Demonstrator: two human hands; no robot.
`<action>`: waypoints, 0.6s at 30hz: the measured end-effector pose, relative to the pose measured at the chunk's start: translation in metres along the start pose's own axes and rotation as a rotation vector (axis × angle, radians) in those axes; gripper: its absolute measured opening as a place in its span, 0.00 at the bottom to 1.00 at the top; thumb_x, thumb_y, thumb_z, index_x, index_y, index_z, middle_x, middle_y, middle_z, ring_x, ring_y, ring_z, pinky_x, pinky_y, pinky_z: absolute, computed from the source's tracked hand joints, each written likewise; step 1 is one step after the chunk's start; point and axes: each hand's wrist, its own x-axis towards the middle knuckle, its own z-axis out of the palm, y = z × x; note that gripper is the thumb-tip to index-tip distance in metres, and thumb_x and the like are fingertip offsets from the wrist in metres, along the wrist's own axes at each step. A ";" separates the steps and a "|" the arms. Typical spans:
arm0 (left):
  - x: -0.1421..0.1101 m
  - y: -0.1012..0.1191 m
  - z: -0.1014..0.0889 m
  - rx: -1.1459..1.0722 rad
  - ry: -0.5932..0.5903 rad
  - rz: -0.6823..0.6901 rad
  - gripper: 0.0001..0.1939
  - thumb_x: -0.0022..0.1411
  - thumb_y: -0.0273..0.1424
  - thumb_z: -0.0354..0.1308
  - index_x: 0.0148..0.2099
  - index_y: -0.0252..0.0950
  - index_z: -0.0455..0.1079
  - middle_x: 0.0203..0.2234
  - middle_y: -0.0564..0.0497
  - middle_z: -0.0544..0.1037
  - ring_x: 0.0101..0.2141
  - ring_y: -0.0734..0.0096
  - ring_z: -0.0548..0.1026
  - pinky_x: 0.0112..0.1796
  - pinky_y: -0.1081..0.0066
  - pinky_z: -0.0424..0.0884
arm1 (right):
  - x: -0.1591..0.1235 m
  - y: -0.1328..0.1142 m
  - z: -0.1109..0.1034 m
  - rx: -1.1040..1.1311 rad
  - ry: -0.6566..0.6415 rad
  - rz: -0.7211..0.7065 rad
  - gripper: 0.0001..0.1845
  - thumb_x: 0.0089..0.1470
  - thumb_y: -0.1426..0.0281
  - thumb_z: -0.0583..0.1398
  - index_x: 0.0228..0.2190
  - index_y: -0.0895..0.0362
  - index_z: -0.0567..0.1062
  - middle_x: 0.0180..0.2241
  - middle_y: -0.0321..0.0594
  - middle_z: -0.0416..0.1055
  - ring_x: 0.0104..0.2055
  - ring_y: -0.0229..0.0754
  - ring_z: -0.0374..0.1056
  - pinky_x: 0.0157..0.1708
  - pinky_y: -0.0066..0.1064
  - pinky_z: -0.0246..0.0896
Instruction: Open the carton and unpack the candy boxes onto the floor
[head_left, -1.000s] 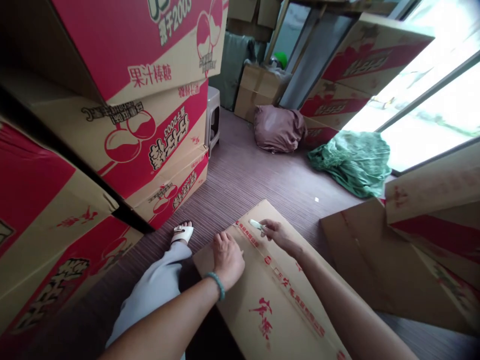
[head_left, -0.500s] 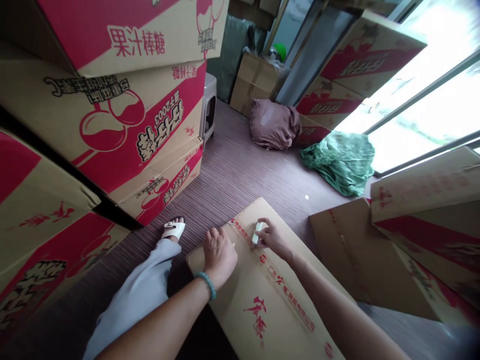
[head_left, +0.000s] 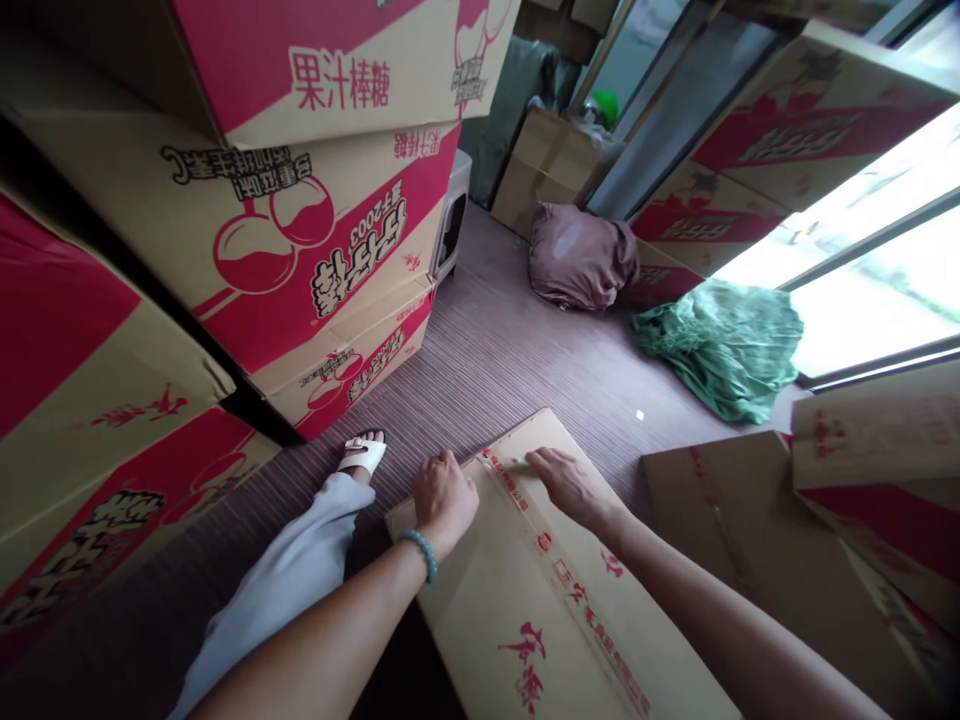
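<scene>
A closed cardboard box [head_left: 525, 600] with red print and a taped seam lies in front of me on the floor. My left hand [head_left: 444, 497], a green bead bracelet on its wrist, rests on the box's left far edge with its fingers curled over it. My right hand [head_left: 570, 485] lies low on the taped seam near the far end. Under its fingers it presses a small pale tool [head_left: 517, 462], of which only the thin tip shows. My leg in grey trousers [head_left: 300, 570] and a white sandal [head_left: 364, 455] are to the left of the box.
Stacked red and tan cartons [head_left: 300, 230] tower on the left. More cartons and flat cardboard [head_left: 750, 540] lie at the right, by a bright window. A brown bag [head_left: 581, 255] and a green cloth bundle [head_left: 724, 340] sit on the striped floor [head_left: 510, 360] beyond.
My right hand turned the small pale tool down from an upright pinch and lowered flat onto the taped seam. My left hand stayed on the box's edge. The view shifted slightly.
</scene>
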 end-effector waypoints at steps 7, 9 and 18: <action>0.004 -0.006 -0.008 -0.061 -0.071 -0.041 0.16 0.58 0.29 0.56 0.48 0.26 0.68 0.43 0.35 0.78 0.47 0.54 0.75 0.47 0.64 0.67 | 0.063 -0.022 -0.038 0.081 -0.158 -0.048 0.15 0.62 0.73 0.51 0.44 0.52 0.76 0.37 0.41 0.73 0.36 0.38 0.68 0.35 0.29 0.56; 0.000 -0.004 -0.006 -0.058 -0.070 -0.053 0.17 0.58 0.28 0.56 0.50 0.27 0.67 0.46 0.35 0.76 0.50 0.53 0.73 0.49 0.63 0.65 | 0.081 -0.033 -0.048 -0.037 -0.250 -0.097 0.13 0.63 0.69 0.53 0.38 0.52 0.78 0.35 0.41 0.73 0.35 0.38 0.68 0.35 0.30 0.53; -0.005 -0.002 -0.002 -0.067 -0.034 -0.078 0.22 0.56 0.31 0.59 0.51 0.26 0.65 0.48 0.33 0.73 0.51 0.52 0.71 0.51 0.62 0.64 | 0.117 -0.058 -0.047 -0.300 -0.411 -0.240 0.09 0.58 0.69 0.57 0.33 0.53 0.79 0.36 0.42 0.76 0.44 0.44 0.68 0.46 0.40 0.47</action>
